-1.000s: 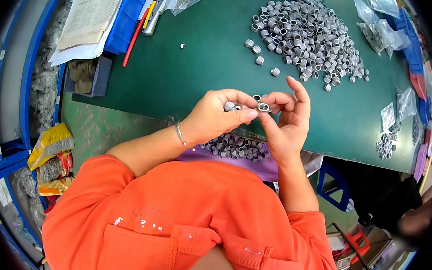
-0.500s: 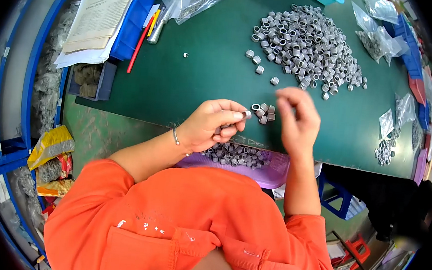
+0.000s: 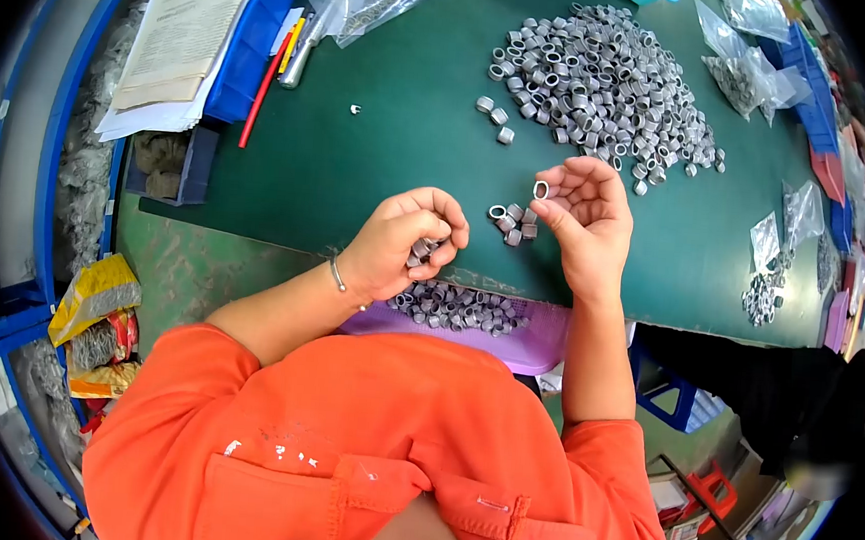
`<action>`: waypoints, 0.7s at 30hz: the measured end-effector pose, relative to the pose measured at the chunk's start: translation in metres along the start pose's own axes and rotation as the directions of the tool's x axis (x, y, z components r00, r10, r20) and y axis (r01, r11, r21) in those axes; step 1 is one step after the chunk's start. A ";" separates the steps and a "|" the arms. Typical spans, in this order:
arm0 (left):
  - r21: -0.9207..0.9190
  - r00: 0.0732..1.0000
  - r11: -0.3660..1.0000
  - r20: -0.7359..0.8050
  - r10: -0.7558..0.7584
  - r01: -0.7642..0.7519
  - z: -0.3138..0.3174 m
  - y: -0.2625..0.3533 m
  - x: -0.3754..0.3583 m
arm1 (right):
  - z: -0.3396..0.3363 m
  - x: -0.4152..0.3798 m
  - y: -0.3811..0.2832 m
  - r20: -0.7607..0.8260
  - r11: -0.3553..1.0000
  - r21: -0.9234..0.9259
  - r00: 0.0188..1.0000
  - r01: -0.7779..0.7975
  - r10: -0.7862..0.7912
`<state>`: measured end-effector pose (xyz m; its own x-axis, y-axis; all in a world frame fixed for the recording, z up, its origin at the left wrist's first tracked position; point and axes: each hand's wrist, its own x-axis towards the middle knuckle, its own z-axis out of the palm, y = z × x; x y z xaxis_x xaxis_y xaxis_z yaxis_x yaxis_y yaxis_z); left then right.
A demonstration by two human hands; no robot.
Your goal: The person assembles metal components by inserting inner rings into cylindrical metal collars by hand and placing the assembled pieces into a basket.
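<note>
Grey ring [image 3: 536, 191] pinched by the right hand [image 3: 594, 229], seemingly for fine control; left hand [image 3: 386, 245], curled, stores a few rings [image 3: 422, 248] by the table [image 3: 391, 147]'s near edge.

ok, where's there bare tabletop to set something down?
Widest: green tabletop between the red stick and big ring heap, bar one small white bit. Also between the right hand and the small parts further right. Crowded: the heap's area, and between left hand and right hand, around the small ring cluster.
</note>
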<state>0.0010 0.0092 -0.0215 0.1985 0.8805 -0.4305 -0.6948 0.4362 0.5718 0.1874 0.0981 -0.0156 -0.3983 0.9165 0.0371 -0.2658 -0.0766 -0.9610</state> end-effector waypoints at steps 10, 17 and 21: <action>0.061 0.991 0.990 -0.018 0.131 -0.130 -0.001 -0.007 0.000 | -0.008 -0.031 0.005 0.074 0.831 0.481 0.957 -0.279 0.279; 0.079 0.987 0.983 0.003 0.163 -0.163 -0.002 -0.007 -0.002 | -0.015 -0.040 0.003 0.118 0.671 0.655 0.924 -0.348 0.364; 0.068 0.986 0.983 0.021 0.167 -0.168 -0.004 -0.008 0.000 | -0.020 -0.048 0.006 0.137 0.699 0.639 0.942 -0.320 0.305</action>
<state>0.0037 0.0047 -0.0290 0.0942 0.9446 -0.3143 -0.6698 0.2937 0.6820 0.2224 0.0620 -0.0285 -0.5771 0.7863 -0.2207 -0.6198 -0.5976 -0.5086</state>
